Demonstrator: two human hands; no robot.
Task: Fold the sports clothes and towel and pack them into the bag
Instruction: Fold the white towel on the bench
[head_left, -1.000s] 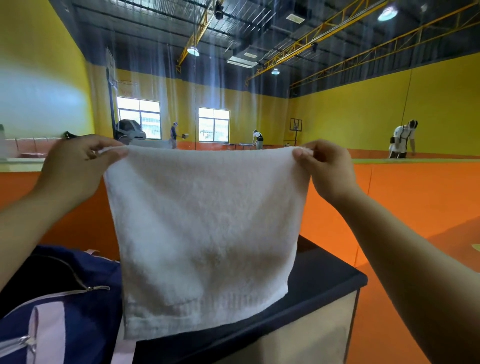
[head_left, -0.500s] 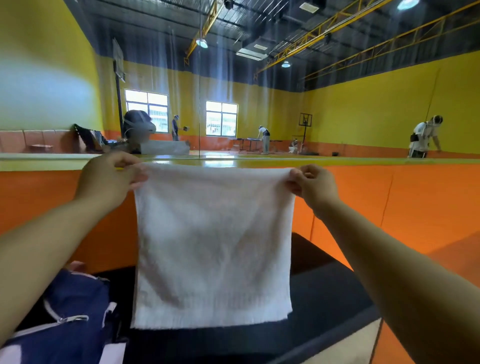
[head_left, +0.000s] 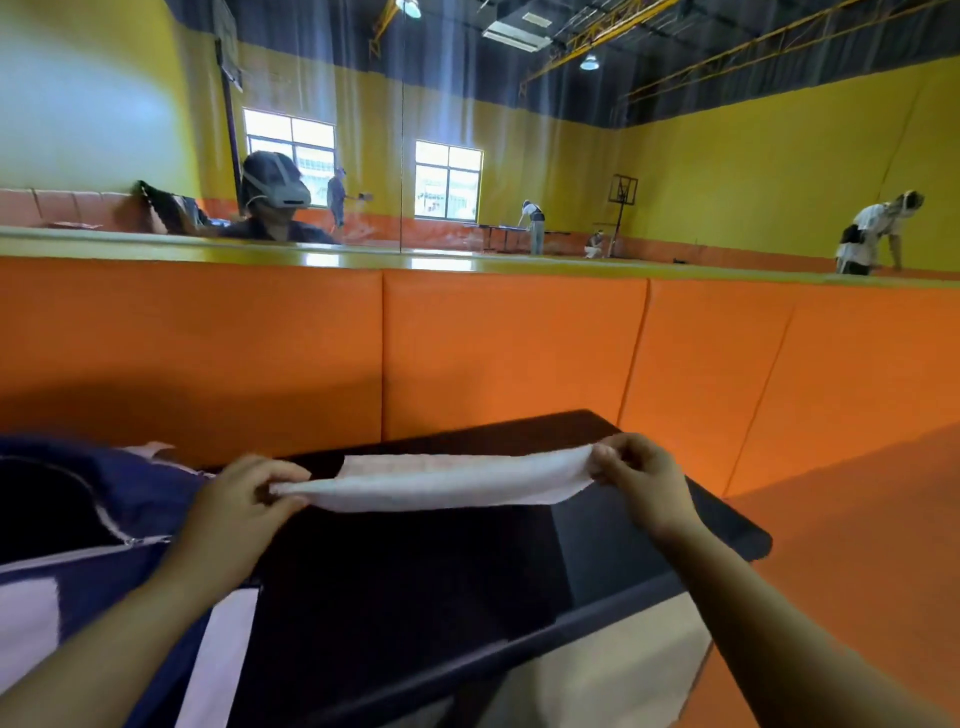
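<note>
A white towel (head_left: 441, 480) stretches almost flat just above the black table (head_left: 415, 582), seen nearly edge-on. My left hand (head_left: 244, 499) pinches its left corner and my right hand (head_left: 636, 478) pinches its right corner. A navy blue sports bag (head_left: 104, 519) with white stripes and an open zip lies on the table's left side, under my left forearm. Its dark inside shows; I cannot see what is in it.
Orange wall padding (head_left: 509, 353) stands right behind the table, with a mirror above it. The table's right edge (head_left: 748, 540) drops to an orange floor. Several people appear far off in the mirror.
The towel hung upright at chest height; both hands have lowered it and swung it forward, so it now lies nearly level over the table. The view has tilted down.
</note>
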